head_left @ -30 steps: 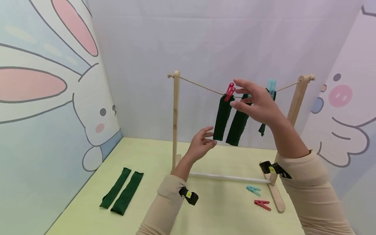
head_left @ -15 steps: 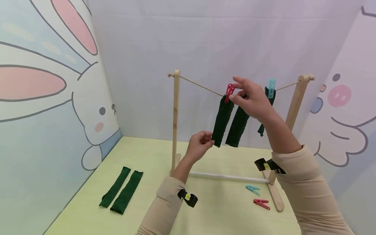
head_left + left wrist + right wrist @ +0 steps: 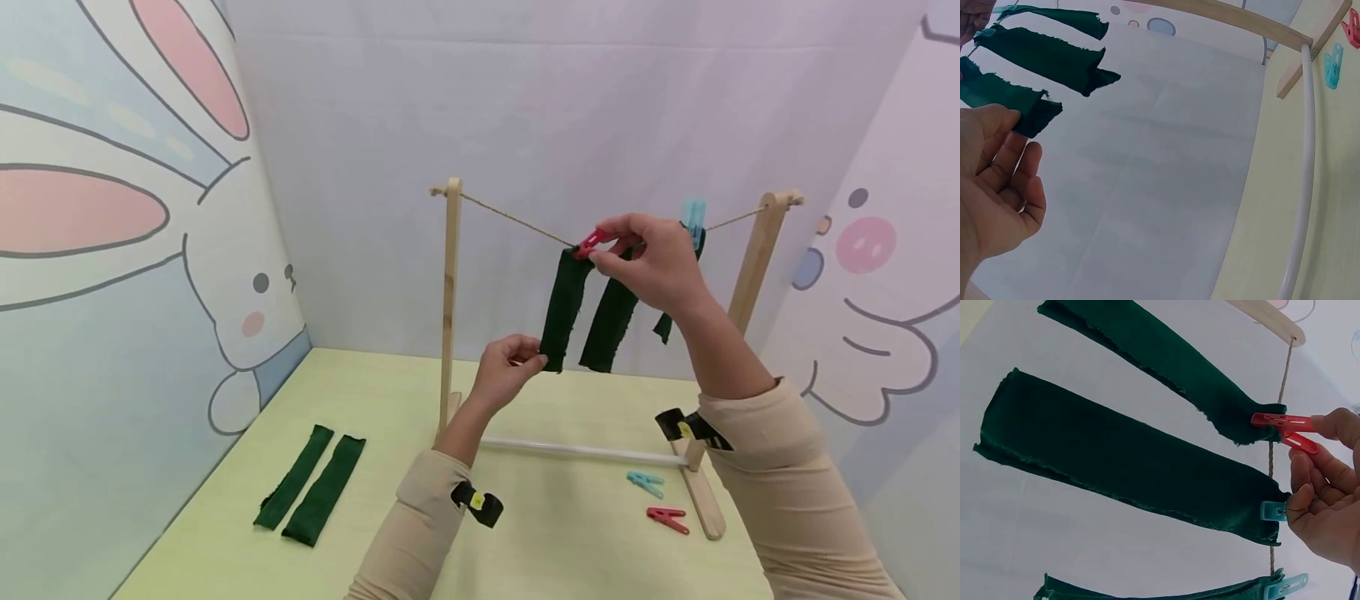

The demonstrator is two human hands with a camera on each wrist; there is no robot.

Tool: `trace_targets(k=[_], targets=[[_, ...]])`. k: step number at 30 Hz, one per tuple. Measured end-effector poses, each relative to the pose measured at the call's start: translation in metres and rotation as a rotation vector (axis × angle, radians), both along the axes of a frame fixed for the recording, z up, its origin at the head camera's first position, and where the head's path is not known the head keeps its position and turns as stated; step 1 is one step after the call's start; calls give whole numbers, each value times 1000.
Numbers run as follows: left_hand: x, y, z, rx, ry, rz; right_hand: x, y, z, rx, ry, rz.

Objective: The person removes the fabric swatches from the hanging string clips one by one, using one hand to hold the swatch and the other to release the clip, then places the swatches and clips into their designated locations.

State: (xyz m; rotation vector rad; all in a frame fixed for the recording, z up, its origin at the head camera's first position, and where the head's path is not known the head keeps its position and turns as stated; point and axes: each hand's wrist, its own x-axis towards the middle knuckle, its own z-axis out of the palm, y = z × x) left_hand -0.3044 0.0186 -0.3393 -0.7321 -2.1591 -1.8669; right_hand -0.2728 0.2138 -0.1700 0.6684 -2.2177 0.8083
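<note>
A dark green cloth strip hangs leftmost on the sagging rope of a small wooden drying rack. Its top edge is in the bite of a red clothespin, whose handles my right hand pinches between thumb and fingers. Below, my left hand pinches the strip's lower end with thumb and fingertips. A middle green strip hangs beside it from a light blue clothespin, partly hidden behind my right hand in the head view. Farther right, another light blue clothespin holds a narrow-looking green strip.
Two green strips lie side by side on the yellow table at the left. A blue clothespin and a red one lie near the rack's right foot. Wooden posts and a white rod frame the rack.
My right hand has closed its fingers on the red clothespin, which now tilts to the right. My left hand has taken hold of the strip's lower end.
</note>
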Motion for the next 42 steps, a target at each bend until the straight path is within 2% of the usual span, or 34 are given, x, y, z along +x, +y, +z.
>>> trace_targets(k=[3,7,10,14,16,17,21,26,33,39,42], targets=[[0,0,0,-5,0,9,0,0,-1,-9,67,7],[1,0,0,8,16,-7,0,0,-4,-31,160,11],[9,0,8,-1,30,-17,-1,1,-6,-49,213,15],[9,-1,8,-14,42,-8,-4,1,-8,-81,263,17],[5,-2,3,-13,53,-18,-5,1,-9,-101,283,14],[2,-2,-1,-12,56,-24,-5,1,-9,-112,289,12],[4,-5,0,-5,76,-55,-3,-1,-6,-184,304,7],[5,-7,2,17,92,-94,-1,-1,-2,-334,272,-12],[29,-12,16,45,27,-144,4,8,-8,-375,285,-17],[39,-20,11,23,-37,-139,17,18,-21,-397,293,29],[43,-24,8,14,-56,-140,24,24,-29,-420,282,83]])
